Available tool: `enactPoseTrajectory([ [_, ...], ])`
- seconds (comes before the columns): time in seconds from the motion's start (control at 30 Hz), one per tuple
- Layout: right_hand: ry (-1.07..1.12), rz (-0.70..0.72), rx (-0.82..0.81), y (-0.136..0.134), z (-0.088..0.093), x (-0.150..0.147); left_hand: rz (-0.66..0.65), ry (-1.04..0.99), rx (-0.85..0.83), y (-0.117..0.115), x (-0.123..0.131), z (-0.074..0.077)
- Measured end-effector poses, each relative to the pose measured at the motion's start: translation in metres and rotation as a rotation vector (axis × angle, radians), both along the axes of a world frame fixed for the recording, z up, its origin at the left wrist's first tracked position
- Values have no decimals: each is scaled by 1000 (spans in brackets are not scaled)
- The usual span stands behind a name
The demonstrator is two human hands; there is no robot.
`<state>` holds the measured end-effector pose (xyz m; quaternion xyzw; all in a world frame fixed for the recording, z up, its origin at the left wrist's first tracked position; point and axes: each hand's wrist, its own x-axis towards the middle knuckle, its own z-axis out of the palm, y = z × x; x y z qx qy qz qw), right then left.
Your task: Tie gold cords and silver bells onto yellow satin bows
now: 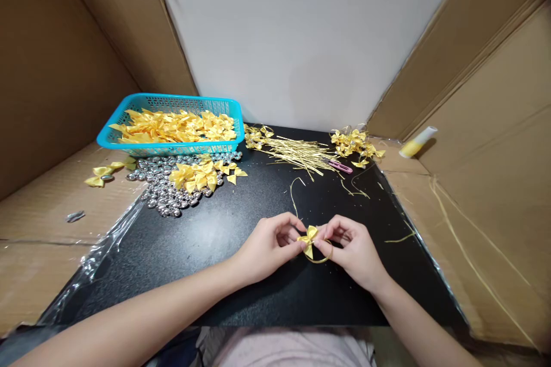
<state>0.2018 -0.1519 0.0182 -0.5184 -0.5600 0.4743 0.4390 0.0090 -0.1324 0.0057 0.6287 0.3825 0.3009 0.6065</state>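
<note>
Between my two hands, above the front of the black table, is a yellow ribbon bow [309, 236]. My left hand [282, 241] pinches the bow's left side between thumb and fingertips. At its other side, my right hand [346, 246] is closed, with thumb and fingertips on a thin gold cord [322, 261] that loops beneath the bow. Whether the right fingertips also grip the bow's edge is hard to make out. Just beyond my left fingers, a loose piece of gold cord [294, 195] curves on the tabletop.
A blue basket [172, 147] of yellow bows stands back left, with silver beads [166, 192] and loose bows [198, 175] before it. Cut gold cords [301, 152], a pink snap cutter [340, 167] and a bow pile [350, 142] lie behind. Cardboard walls [495, 97] flank the black table [206, 246].
</note>
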Motion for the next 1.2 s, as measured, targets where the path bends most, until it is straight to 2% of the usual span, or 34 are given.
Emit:
enactPoseTrajectory([
  [0.13,19,3,46,0,6,3,-4,0,89,-2,1,0],
  [0.23,1,33,16,2,7,1,-37,57,186,-5,1,2],
  [0.37,-12,39,-23,3,4,-4,-18,93,249,-7,2,4],
  [0.47,-4,15,-9,2,0,-6,13,87,195,-7,3,3],
  [0.6,4,-15,45,-1,-2,-7,74,51,25,-5,4,1],
  [0.7,-7,-21,101,-2,-3,-7,33,82,-20,-5,4,2],
  [0.87,6,-12,201,-5,-5,-9,-109,198,73,-5,5,8],
  [1.2,-38,-16,293,-9,-6,-11,-164,253,252,-6,4,8],
])
